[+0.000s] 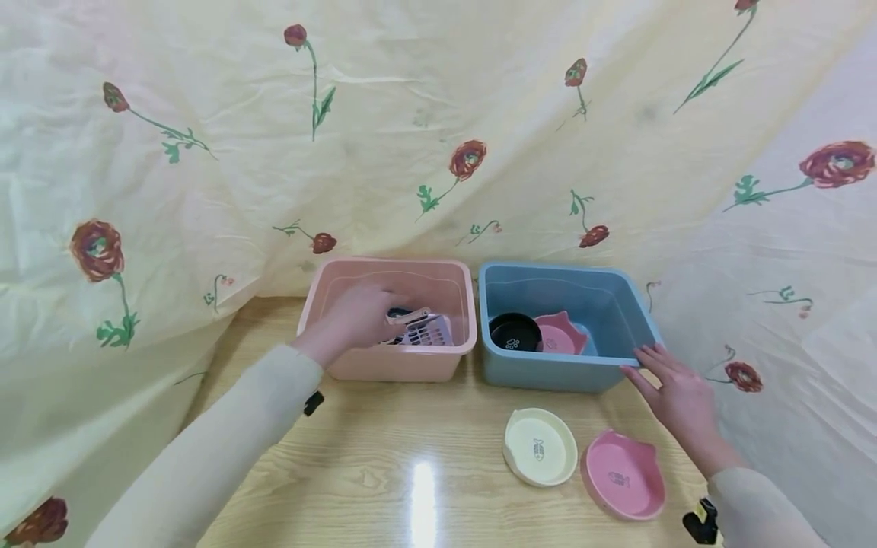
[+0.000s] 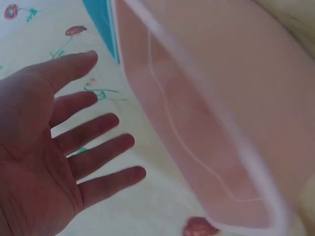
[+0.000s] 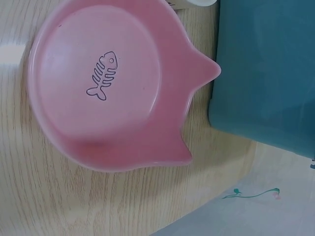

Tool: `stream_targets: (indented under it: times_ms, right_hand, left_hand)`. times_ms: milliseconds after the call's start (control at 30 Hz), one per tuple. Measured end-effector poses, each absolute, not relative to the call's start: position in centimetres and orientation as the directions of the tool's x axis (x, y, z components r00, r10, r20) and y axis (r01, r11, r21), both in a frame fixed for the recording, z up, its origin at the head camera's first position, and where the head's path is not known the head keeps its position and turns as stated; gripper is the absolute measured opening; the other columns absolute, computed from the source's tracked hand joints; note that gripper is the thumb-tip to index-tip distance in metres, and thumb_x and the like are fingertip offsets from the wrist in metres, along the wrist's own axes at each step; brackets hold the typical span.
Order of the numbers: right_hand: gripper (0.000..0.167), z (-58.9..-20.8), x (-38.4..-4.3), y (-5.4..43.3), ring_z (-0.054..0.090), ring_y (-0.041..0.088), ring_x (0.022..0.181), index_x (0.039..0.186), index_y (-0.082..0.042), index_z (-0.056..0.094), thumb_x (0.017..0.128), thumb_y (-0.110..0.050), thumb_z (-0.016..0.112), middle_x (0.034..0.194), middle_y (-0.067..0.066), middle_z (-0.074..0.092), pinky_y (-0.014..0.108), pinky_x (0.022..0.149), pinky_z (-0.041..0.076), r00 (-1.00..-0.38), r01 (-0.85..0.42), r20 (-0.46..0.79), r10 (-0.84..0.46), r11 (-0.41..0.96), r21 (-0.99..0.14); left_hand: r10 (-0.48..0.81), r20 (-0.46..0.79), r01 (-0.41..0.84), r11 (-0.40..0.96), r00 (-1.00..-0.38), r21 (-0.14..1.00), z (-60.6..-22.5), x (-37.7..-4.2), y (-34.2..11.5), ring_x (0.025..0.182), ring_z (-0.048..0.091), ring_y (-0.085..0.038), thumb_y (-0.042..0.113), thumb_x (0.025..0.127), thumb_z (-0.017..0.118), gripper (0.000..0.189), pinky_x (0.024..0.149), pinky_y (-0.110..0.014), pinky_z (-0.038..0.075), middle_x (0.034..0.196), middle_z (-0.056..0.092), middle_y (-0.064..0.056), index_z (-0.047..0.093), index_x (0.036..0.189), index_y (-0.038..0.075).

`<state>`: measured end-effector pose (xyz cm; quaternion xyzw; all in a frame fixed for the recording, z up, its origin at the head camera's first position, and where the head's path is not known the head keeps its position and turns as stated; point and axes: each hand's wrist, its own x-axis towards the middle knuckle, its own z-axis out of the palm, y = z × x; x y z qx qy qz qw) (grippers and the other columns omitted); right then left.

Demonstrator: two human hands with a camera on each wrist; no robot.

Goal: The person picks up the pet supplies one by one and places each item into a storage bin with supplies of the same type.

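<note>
My left hand (image 1: 359, 316), blurred, is over the pink bin (image 1: 390, 365). In the left wrist view its fingers are spread and hold nothing. Below it in the bin lie a pale lavender slotted scoop (image 1: 430, 332) and some dark and light handled items, partly hidden by the hand. My right hand (image 1: 678, 396) holds the front right rim of the blue bin (image 1: 548, 373), fingers over the edge and thumb on the outer side. A black round bowl (image 1: 514, 332) and a pink cat-eared bowl (image 1: 560, 333) sit inside the blue bin.
In front of the blue bin, a cream cat-eared bowl (image 1: 540, 447) and a pink cat-eared bowl (image 3: 98, 73) with a fishbone print stand on the wooden table (image 1: 329, 472). A flowered cloth (image 1: 384, 152) hangs behind the bins and at both sides.
</note>
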<state>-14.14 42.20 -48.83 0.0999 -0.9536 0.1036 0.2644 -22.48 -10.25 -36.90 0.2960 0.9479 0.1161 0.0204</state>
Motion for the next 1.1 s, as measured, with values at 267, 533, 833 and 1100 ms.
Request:
stream_targets:
  times_ms: [267, 533, 833, 1100]
  right_hand:
    - [0.053, -49.2, -13.9, 43.0, 0.069, 0.048, 0.120, 0.126, 0.000, 0.076, 0.094, -0.042, 0.081, 0.125, 0.024, 0.074, 0.066, 0.073, 0.059, -0.823, -0.256, 0.547, -0.153, 0.960, -0.117]
    - [0.052, -49.2, -13.8, 43.0, 0.067, 0.048, 0.122, 0.127, 0.001, 0.075, 0.091, -0.036, 0.084, 0.127, 0.025, 0.073, 0.068, 0.077, 0.058, -0.835, -0.247, 0.531, -0.145, 0.961, -0.125]
    - [0.052, -48.8, -13.9, 42.7, 0.066, 0.049, 0.124, 0.129, 0.001, 0.075, 0.091, -0.033, 0.085, 0.128, 0.026, 0.072, 0.068, 0.075, 0.058, -0.845, -0.236, 0.518, -0.135, 0.963, -0.133]
    - [0.050, -48.9, -14.1, 42.5, 0.068, 0.048, 0.120, 0.126, 0.001, 0.076, 0.085, -0.026, 0.088, 0.125, 0.025, 0.073, 0.068, 0.074, 0.058, -0.820, -0.259, 0.553, -0.150, 0.958, -0.125]
  left_hand:
    - [0.435, 0.110, 0.449, 0.871, -0.894, 0.199, -40.3, -19.2, -13.2, 0.131, 0.063, -0.038, 0.037, 0.098, 0.077, 0.061, 0.102, -0.057, 0.056, 0.147, 0.064, -0.018, 0.062, 0.152, 0.013]
    - [0.329, 0.325, 0.391, 0.908, -0.887, 0.149, -44.0, -17.0, -14.4, 0.116, 0.071, -0.041, 0.035, 0.094, 0.082, 0.057, 0.095, -0.062, 0.058, 0.138, 0.069, -0.020, 0.067, 0.145, 0.013]
    - [0.231, 0.393, 0.322, 0.928, -0.890, 0.185, -46.9, -15.9, -13.3, 0.143, 0.055, -0.038, 0.041, 0.098, 0.078, 0.059, 0.116, -0.068, 0.041, 0.152, 0.061, -0.018, 0.064, 0.149, 0.014]
    - [0.130, 0.475, 0.262, 0.939, -0.871, 0.222, -49.3, -14.9, -12.8, 0.148, 0.049, -0.039, 0.043, 0.098, 0.076, 0.057, 0.121, -0.069, 0.034, 0.158, 0.056, -0.017, 0.066, 0.146, 0.014]
